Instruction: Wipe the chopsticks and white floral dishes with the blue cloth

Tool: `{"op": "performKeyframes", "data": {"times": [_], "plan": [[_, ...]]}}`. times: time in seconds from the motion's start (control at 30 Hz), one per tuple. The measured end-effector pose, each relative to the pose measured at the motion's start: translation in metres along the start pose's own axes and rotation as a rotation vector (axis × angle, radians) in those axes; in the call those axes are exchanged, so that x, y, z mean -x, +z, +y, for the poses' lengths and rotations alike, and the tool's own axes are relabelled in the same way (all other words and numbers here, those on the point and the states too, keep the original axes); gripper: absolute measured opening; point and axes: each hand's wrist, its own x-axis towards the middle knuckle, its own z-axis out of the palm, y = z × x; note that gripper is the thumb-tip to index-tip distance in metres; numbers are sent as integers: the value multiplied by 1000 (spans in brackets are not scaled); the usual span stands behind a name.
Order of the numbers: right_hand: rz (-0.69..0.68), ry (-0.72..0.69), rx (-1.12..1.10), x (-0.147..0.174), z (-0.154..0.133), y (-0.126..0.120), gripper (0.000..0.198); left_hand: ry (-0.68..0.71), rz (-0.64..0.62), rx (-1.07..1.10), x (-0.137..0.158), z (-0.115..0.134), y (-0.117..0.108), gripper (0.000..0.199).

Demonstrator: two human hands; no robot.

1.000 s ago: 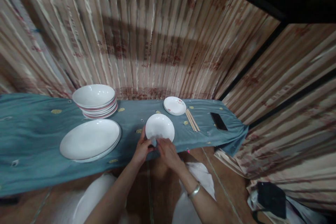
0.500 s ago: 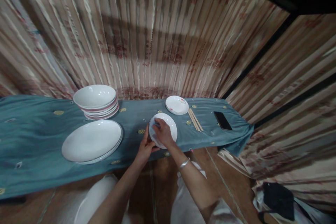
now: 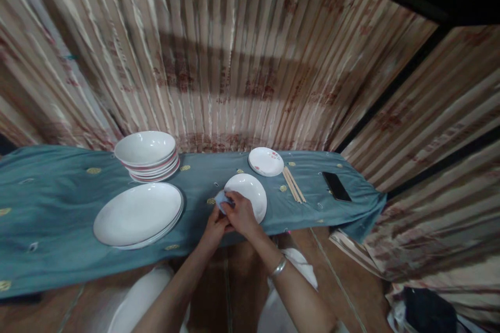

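A small white plate (image 3: 253,193) is on the teal cloth near the table's front edge. At its left rim, my right hand (image 3: 241,215) is closed on a light blue cleaning cloth (image 3: 221,201), bunched up under the fingers. Just below, my left hand (image 3: 213,229) is closed around the plate's lower-left edge, its fingertips partly hidden by the cloth and the right hand. The two hands touch or overlap there. A silver bracelet (image 3: 279,266) circles my right wrist.
Left are large oval plates (image 3: 138,213), stacked, with a pile of white bowls (image 3: 145,149) behind. Small flowered plates (image 3: 266,161), chopsticks (image 3: 294,184) and a black phone (image 3: 336,186) lie to the right. A patterned curtain (image 3: 234,62) hangs behind the teal-covered table (image 3: 62,208).
My right hand has moved with the cloth from the plate's inside to its left rim, close against my left hand. More of the plate's surface shows. The view has shifted slightly.
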Motion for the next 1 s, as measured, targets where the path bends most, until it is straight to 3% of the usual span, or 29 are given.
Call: {"op": "performKeyframes", "data": {"times": [0.2,0.43,0.57,0.8,1.0], "plan": [[150,167,16,-35,9,0,19,-17,-31,-21,3,8,8,101],[-135,109,13,-12,14,-4,16,-64,6,62,1,11,12,87],[-243,59,-7,3,19,-11,17,-92,1,131,2,14,9,91],[-364,-89,129,32,33,-29,18,-89,-69,132,4,21,11,83],[-383,-151,413,50,49,-57,24,-64,-62,37,5,18,10,97]]}}
